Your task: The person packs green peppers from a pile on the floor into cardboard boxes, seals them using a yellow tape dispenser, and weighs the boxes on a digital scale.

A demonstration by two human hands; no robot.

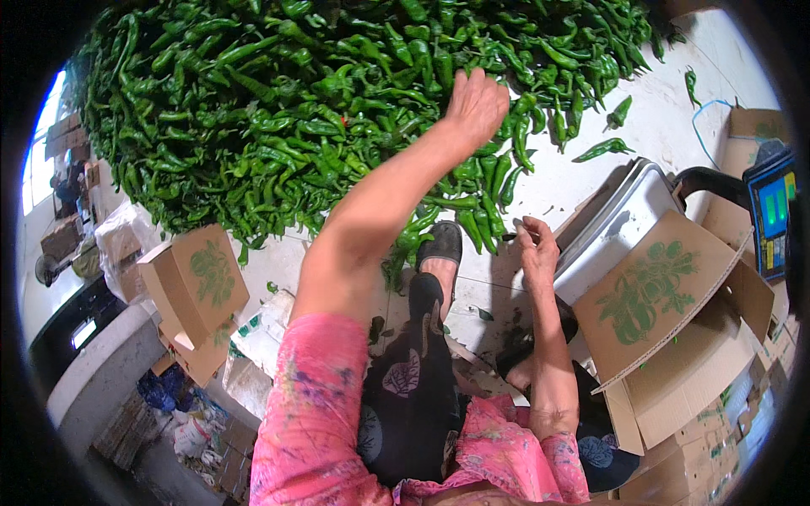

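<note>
A large heap of green chili peppers (278,118) covers the floor ahead of me. My left hand (478,108) reaches across to the heap's right part, its fingers curled down among the peppers. What those fingers hold, if anything, is hidden. Lower and to the right, my right hand (538,253) is held over the floor beside the heap's near edge, fingers bent together. A small dark bit shows at its fingertips, too small to name. Several peppers (489,223) lie just left of that hand.
On the right stand an open cardboard box (650,295) with a green vegetable print, a pale scale platform (612,228) and its blue display (772,211). A similar carton (198,287) stands at left. Loose peppers (603,150) lie on the pale floor. My shoe (440,244) nearly touches the heap.
</note>
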